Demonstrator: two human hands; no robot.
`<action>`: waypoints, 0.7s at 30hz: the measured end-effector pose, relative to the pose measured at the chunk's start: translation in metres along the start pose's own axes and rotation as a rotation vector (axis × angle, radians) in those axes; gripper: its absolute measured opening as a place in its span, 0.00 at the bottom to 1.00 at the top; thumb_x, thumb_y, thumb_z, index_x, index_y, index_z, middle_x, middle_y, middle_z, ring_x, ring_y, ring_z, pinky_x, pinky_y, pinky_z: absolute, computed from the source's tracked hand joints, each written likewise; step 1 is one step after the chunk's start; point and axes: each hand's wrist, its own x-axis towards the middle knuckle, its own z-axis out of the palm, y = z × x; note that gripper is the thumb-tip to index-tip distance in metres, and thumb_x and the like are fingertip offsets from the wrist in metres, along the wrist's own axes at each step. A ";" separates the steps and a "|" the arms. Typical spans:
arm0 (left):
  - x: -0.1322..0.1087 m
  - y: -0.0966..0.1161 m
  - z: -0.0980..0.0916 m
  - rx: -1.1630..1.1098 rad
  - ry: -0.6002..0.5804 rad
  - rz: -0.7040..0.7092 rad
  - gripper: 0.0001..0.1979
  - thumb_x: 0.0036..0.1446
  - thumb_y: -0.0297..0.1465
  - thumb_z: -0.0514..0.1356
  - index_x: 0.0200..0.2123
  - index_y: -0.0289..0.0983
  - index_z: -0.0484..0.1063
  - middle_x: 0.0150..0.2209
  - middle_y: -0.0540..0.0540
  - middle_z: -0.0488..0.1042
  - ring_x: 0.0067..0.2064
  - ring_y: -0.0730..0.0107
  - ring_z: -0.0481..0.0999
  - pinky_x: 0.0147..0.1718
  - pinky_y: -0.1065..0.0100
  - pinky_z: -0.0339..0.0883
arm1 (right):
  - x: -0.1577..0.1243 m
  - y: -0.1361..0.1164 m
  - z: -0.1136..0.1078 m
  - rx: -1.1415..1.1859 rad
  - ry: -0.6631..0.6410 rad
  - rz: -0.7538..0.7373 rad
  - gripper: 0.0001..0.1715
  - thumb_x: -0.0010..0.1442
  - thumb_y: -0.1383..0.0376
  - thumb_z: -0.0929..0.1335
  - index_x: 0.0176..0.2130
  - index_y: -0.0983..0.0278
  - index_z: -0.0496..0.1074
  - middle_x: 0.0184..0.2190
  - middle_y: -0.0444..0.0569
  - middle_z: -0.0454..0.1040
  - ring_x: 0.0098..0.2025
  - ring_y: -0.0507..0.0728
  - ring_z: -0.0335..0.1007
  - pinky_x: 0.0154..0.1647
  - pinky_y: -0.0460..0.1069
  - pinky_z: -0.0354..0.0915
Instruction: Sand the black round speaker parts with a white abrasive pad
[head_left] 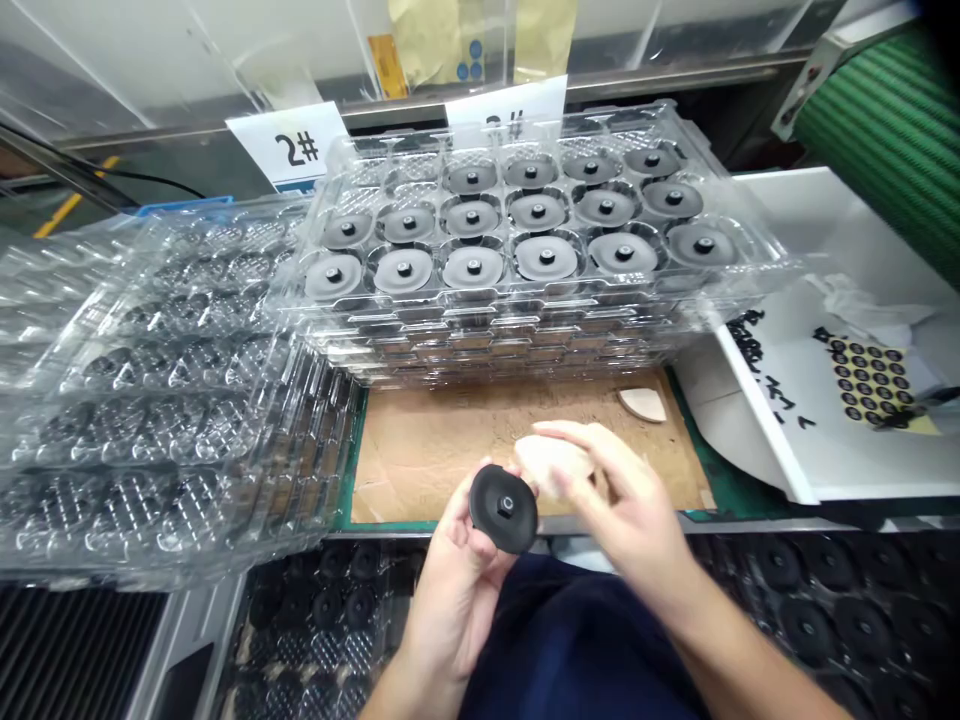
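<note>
My left hand [457,590] grips a round black disc [491,522] by its edge. The disc's face, with a short knob at its centre, is turned up toward me. Close beside it, my right hand [634,510] pinches a pale, flat, rounded piece [549,458] between thumb and fingers; motion blurs it and I cannot tell its material. A small gap shows between the pale piece and the disc. Both hands are over a brown cardboard sheet [420,430], on which lies another pale piece [643,404] with a curved edge.
Ahead stands a stack of clear plastic trays [480,300], the top one holding rows of similar discs. More clear trays [172,380] are stacked at left. A white bin [847,470] on the right contains a sheet of round stickers [870,380] and black scraps. Trays of discs [832,590] sit below the bench edge.
</note>
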 end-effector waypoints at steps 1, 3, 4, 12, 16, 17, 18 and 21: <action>-0.001 0.001 0.000 0.014 0.008 0.000 0.32 0.36 0.39 0.71 0.48 0.41 0.72 0.46 0.42 0.76 0.50 0.56 0.72 0.46 0.65 0.69 | 0.001 -0.017 -0.002 0.022 -0.034 -0.123 0.14 0.63 0.65 0.61 0.47 0.62 0.69 0.42 0.50 0.75 0.42 0.56 0.71 0.43 0.52 0.65; -0.003 0.003 0.001 0.029 0.019 -0.010 0.32 0.35 0.39 0.72 0.47 0.41 0.73 0.45 0.42 0.76 0.49 0.56 0.73 0.45 0.65 0.69 | 0.000 -0.043 -0.004 0.067 -0.162 -0.227 0.13 0.62 0.69 0.61 0.45 0.63 0.70 0.39 0.49 0.76 0.39 0.55 0.71 0.41 0.50 0.64; -0.004 0.004 0.001 0.029 0.028 -0.013 0.31 0.34 0.39 0.72 0.46 0.42 0.73 0.46 0.43 0.76 0.49 0.56 0.74 0.45 0.65 0.70 | 0.000 -0.050 -0.004 0.066 -0.250 -0.233 0.13 0.62 0.70 0.61 0.45 0.64 0.70 0.38 0.48 0.76 0.38 0.54 0.71 0.40 0.49 0.64; -0.010 0.004 0.007 0.016 -0.064 -0.028 0.27 0.32 0.39 0.72 0.41 0.42 0.77 0.41 0.45 0.79 0.49 0.56 0.74 0.52 0.63 0.64 | -0.001 -0.052 -0.007 0.000 -0.187 -0.317 0.13 0.62 0.72 0.60 0.45 0.67 0.69 0.37 0.50 0.76 0.35 0.55 0.69 0.37 0.50 0.60; -0.014 0.008 0.008 0.019 -0.071 -0.073 0.32 0.26 0.39 0.73 0.42 0.45 0.76 0.46 0.46 0.77 0.46 0.59 0.75 0.48 0.66 0.67 | -0.017 -0.047 -0.034 -0.028 -0.395 -0.184 0.12 0.62 0.72 0.61 0.43 0.60 0.69 0.32 0.43 0.75 0.30 0.52 0.68 0.32 0.47 0.61; -0.013 0.008 0.008 0.014 -0.089 -0.094 0.32 0.25 0.39 0.74 0.41 0.45 0.77 0.44 0.47 0.78 0.46 0.60 0.75 0.47 0.66 0.67 | -0.020 -0.046 -0.039 -0.082 -0.368 -0.150 0.12 0.62 0.71 0.61 0.43 0.60 0.69 0.32 0.43 0.75 0.29 0.52 0.68 0.31 0.47 0.61; -0.012 0.006 0.008 0.004 -0.112 -0.112 0.33 0.24 0.39 0.74 0.42 0.44 0.77 0.43 0.47 0.78 0.46 0.60 0.75 0.47 0.67 0.67 | -0.020 -0.046 -0.042 -0.136 -0.318 -0.143 0.12 0.63 0.70 0.61 0.44 0.60 0.69 0.32 0.44 0.75 0.29 0.53 0.67 0.31 0.48 0.61; -0.010 0.003 0.008 -0.016 -0.166 -0.144 0.36 0.25 0.41 0.74 0.44 0.42 0.76 0.41 0.46 0.78 0.46 0.58 0.74 0.48 0.65 0.66 | -0.010 -0.049 -0.042 -0.285 -0.157 -0.260 0.14 0.65 0.70 0.59 0.45 0.63 0.70 0.32 0.48 0.74 0.30 0.55 0.65 0.31 0.50 0.59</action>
